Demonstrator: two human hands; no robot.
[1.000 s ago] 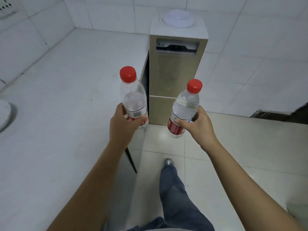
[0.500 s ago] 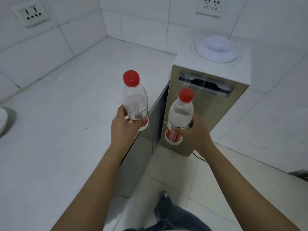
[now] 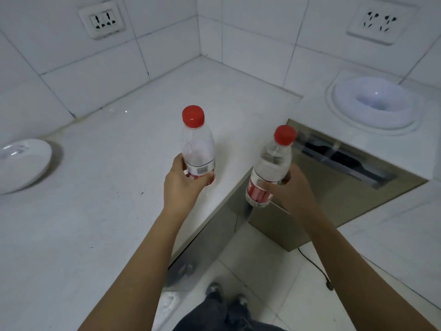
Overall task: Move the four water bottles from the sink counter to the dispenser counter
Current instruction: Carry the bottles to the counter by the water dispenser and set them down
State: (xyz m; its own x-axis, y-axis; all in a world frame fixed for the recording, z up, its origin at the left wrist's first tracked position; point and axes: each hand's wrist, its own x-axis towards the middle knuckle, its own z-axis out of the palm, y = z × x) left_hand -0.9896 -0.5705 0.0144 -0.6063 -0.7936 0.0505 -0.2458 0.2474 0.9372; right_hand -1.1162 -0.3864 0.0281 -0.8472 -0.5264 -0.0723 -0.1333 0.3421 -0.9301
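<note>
Both bottles have been carried closer to the counter point(image 3: 100, 192) beside the dispenser point(image 3: 353, 177). The left bottle point(image 3: 199, 149) is clamped low in the left hand point(image 3: 183, 185), over the counter edge; the right bottle point(image 3: 272, 168) is gripped at its label by the right hand point(image 3: 293, 189), still past the edge. Likely light, thin-walled, slick; best held at the label.

- I see two clear bottles, the left bottle point(image 3: 198, 149) and the right bottle point(image 3: 270, 168), each with a red cap and a red-and-white label.
- The counter point(image 3: 100, 187) is white with faint dark specks.
- The wall tiles point(image 3: 250, 29) are white with grey grout lines.
- The dispenser point(image 3: 338, 187) has a beige front and white top.
- My view shows a white bowl point(image 3: 22, 163).
</note>
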